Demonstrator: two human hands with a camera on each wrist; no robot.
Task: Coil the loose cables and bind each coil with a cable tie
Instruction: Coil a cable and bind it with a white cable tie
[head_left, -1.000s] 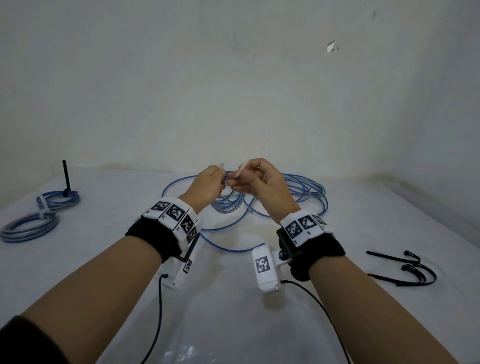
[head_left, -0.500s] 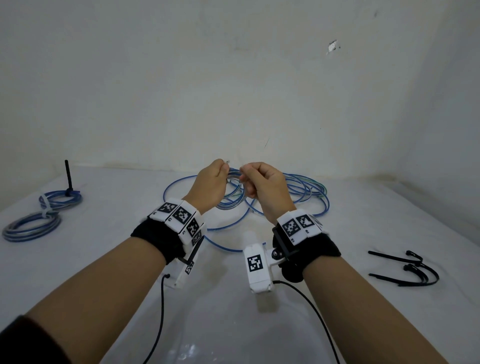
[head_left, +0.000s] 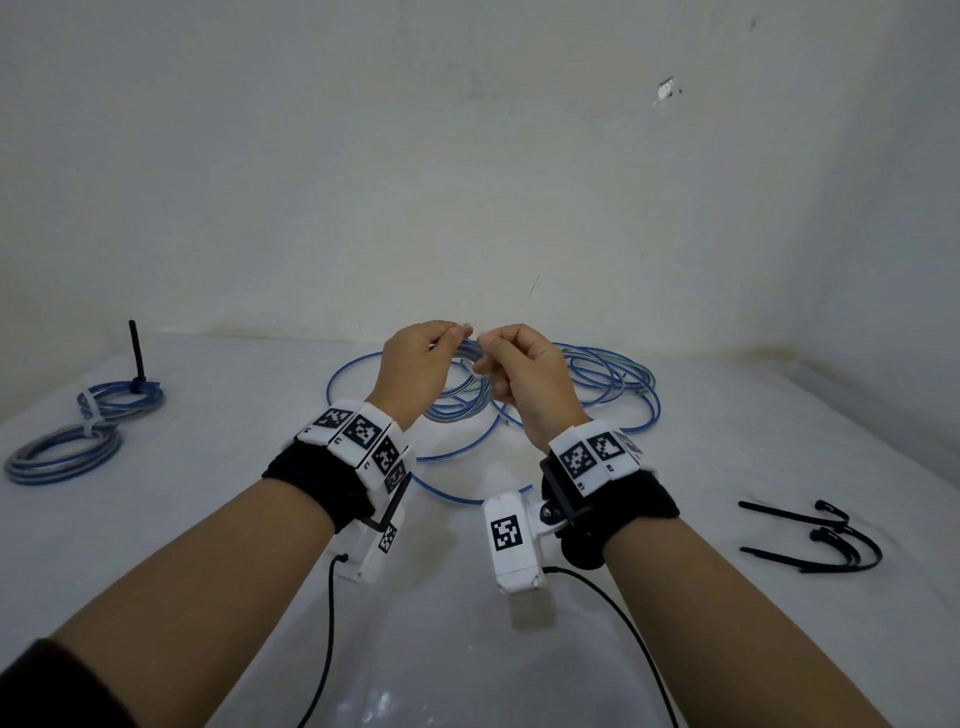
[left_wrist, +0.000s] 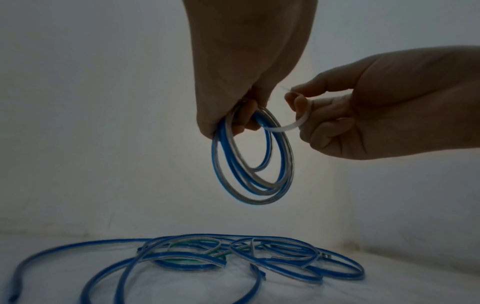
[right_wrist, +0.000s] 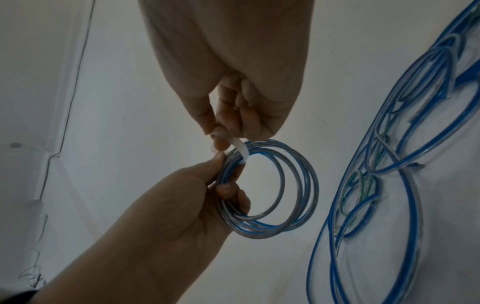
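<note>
Both hands are raised above the white table (head_left: 727, 441). My left hand (head_left: 415, 364) grips a small coil of blue and grey cable (left_wrist: 253, 164) at its top, and the coil hangs below the fingers (right_wrist: 270, 189). My right hand (head_left: 524, 374) pinches a white cable tie (left_wrist: 291, 125) that curves through the coil beside the left fingers (right_wrist: 241, 150). Loose blue cables (head_left: 608, 379) lie tangled on the table behind the hands (left_wrist: 207, 259).
Two bound coils (head_left: 93, 431) lie at the far left with a black tie tail (head_left: 137, 353) sticking up. Black cable ties (head_left: 826, 535) lie on the table at the right. Wrist camera leads (head_left: 322, 649) trail toward me. Walls close in behind and right.
Both hands have risen a little with the coil. The right hand's white tie end, sticking up before, is now drawn down into the pinch next to the left fingers.
</note>
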